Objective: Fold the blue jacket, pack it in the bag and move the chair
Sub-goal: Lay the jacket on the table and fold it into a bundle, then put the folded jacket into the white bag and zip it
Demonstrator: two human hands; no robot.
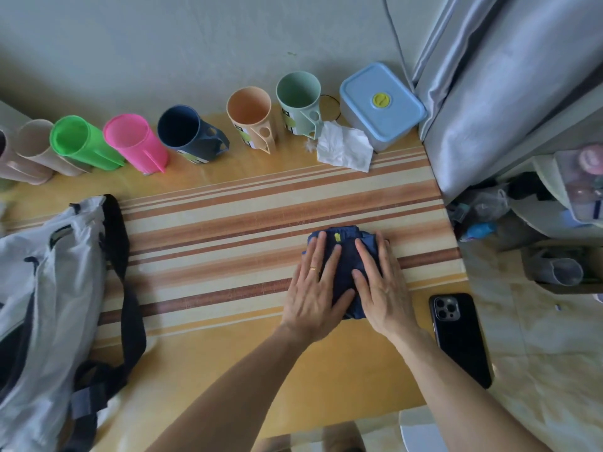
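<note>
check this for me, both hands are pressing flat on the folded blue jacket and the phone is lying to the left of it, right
Not quite. In the head view the left hand and right hand do press flat on the folded blue jacket, but the phone lies to the right of it, near the table edge. What lies to the left is the grey bag.
</note>
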